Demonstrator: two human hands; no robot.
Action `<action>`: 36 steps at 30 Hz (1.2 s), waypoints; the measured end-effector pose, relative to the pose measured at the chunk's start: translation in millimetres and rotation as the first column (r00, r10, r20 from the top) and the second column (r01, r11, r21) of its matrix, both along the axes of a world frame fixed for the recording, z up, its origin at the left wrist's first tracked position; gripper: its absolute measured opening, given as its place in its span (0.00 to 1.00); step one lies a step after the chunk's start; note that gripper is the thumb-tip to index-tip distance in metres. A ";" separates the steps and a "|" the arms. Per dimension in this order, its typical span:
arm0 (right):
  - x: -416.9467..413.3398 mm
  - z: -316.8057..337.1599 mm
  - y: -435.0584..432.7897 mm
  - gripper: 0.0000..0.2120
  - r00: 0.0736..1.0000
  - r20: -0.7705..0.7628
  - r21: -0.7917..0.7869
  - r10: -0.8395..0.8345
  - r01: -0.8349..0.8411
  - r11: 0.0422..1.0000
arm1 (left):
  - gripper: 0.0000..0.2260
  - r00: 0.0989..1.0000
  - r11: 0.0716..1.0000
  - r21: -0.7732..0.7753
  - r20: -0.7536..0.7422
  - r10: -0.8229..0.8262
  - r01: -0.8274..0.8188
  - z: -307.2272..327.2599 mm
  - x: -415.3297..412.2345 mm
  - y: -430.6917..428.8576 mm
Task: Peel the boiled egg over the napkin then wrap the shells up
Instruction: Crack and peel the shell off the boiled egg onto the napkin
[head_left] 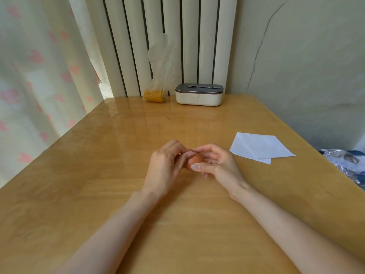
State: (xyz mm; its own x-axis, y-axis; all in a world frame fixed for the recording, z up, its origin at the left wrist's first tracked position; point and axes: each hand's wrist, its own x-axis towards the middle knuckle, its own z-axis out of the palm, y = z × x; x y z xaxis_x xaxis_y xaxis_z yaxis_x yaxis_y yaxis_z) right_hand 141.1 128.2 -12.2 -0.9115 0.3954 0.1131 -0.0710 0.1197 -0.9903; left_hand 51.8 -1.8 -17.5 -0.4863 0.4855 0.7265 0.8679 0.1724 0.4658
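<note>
A brown boiled egg (196,159) is held between both hands above the middle of the wooden table (98,175). My left hand (166,169) wraps it from the left, thumb on top. My right hand (215,163) grips it from the right with thumb and fingertips; a ring shows on one finger. The shell looks whole where it is visible; most of the egg is hidden by fingers. A white folded napkin (260,147) lies flat on the table to the right, apart from the hands.
A cream lidded box (199,96) with a utensil on top stands at the table's back edge, beside a plastic bag with corn (155,94). A radiator and curtain are behind. Foil-like wrapping (343,163) sits past the right edge.
</note>
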 end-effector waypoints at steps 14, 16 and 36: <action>2.6 5.4 -1.0 0.16 0.999 0.011 -0.018 0.032 -0.032 0.999 | 0.10 0.997 0.999 0.040 -0.073 0.012 -0.009 -2.3 2.2 3.1; 2.6 6.0 -1.9 0.16 0.999 0.007 -0.024 0.035 -0.035 0.999 | 0.10 0.995 0.999 0.040 -0.093 0.024 -0.020 -3.2 1.9 3.3; 0.5 0.1 -7.3 0.14 0.999 0.024 -0.084 0.034 -0.031 0.996 | 0.11 0.981 0.984 0.073 -0.094 0.167 -0.160 -12.6 -0.7 9.9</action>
